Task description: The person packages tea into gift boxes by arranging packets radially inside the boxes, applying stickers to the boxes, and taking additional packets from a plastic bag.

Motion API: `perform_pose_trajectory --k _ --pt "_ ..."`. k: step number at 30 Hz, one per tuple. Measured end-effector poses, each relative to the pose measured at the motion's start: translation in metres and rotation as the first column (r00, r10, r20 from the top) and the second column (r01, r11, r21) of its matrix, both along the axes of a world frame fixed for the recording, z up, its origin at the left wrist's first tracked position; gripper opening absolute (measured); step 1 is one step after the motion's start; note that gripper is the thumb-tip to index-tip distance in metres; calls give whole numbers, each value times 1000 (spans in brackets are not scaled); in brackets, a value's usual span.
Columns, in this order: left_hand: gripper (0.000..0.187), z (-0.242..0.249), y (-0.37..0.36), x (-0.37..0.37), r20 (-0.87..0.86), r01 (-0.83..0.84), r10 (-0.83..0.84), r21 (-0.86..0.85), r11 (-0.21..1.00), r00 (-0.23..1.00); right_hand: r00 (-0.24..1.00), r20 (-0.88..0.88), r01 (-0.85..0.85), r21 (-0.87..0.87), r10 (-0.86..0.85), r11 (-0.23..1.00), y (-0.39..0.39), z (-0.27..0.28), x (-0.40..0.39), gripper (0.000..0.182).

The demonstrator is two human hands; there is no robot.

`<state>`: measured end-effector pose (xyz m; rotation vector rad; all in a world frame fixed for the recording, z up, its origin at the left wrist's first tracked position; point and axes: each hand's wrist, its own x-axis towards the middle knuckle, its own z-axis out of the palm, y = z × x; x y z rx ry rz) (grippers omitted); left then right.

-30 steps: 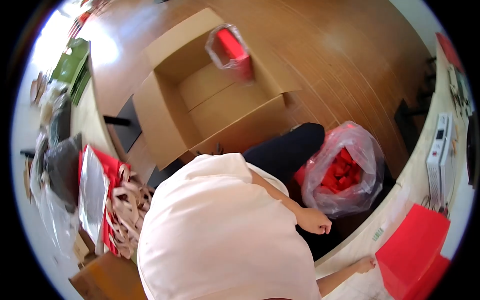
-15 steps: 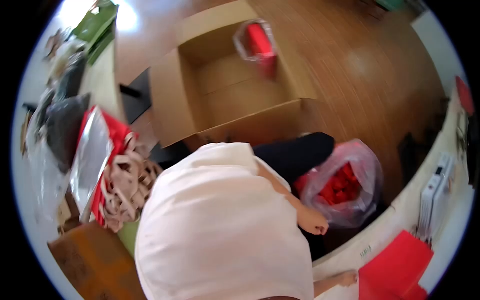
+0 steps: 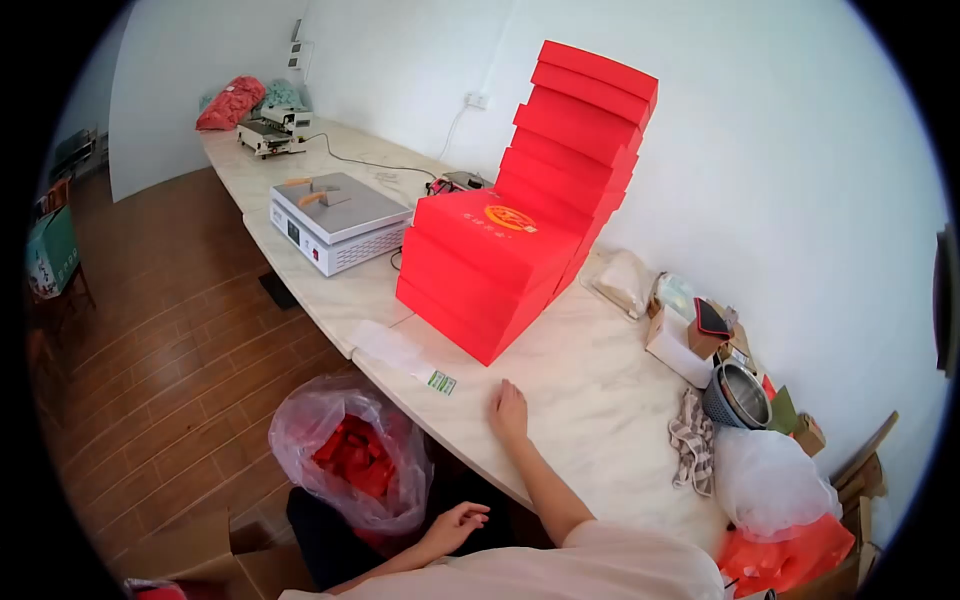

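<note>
Left grip [image 3: 461, 522] parted, right grip [image 3: 510, 410] unclear, bag [image 3: 297, 422] of red pieces [image 3: 356, 455], stacked red boxes [image 3: 470, 280]

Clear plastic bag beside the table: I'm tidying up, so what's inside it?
Red pieces show through the open top of the bag; anything beneath them is covered and cannot be seen.

Red boxes [image 3: 465, 285] appear matt, smooth card; tabletop [image 3: 600, 425] smooth, marble-veined; near-left bag [image 3: 408, 485] glossy, translucent plastic; left floor [image 3: 200, 400] wood-look, faintly glossy; device top [image 3: 350, 210] dull grey metal.
</note>
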<state>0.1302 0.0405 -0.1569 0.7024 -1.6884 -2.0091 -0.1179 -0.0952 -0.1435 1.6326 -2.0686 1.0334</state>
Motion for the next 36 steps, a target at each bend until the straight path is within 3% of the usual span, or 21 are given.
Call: perform_pose_trajectory --k 2,6,12,16,19,21,24,26,28,30,32,36 --pt "28 24 9 -16 -7 76 -77 -91 993 997 999 37 -7 -21 7 1000 33 26 -1 36" --pt "27 43 16 -29 26 145 -143 -63 987 989 999 10 -51 15 50 999 52 27 2 41" --pt "27 34 21 -20 51 162 -160 -41 986 986 1000 24 -16 73 14 997 45 24 5 42" --pt "26 21 24 -10 -27 1 -1 7 1000 1000 996 84 14 113 -23 993 25 30 5 42" --pt "24 12 6 2 -93 -81 81 6 997 992 979 197 -69 120 44 990 -25 31 11 57" --pt "24 36 -10 12 -55 -170 169 -8 985 984 963 251 -138 145 99 980 -49 41 30 62" --pt "24 52 -35 27 -64 -322 321 -1 947 945 969 135 -233 197 209 952 -74 44 56 69" --pt "23 49 -47 37 -110 -381 385 57 923 916 964 212 -217 297 158 930 -81 52 61 73" --pt "22 50 -51 47 -108 -462 475 128 878 873 970 166 -218 278 177 936 -87 34 55 71" --pt "21 44 -53 50 -66 -480 492 146 865 868 964 -62 -246 156 258 957 -81 23 49 64" --pt "21 33 -51 49 -63 -468 491 216 857 869 965 -20 -256 165 263 953 -79 22 46 56" --pt "22 33 -58 41 -84 -420 440 185 889 894 960 115 -274 175 257 946 -73 41 63 36"
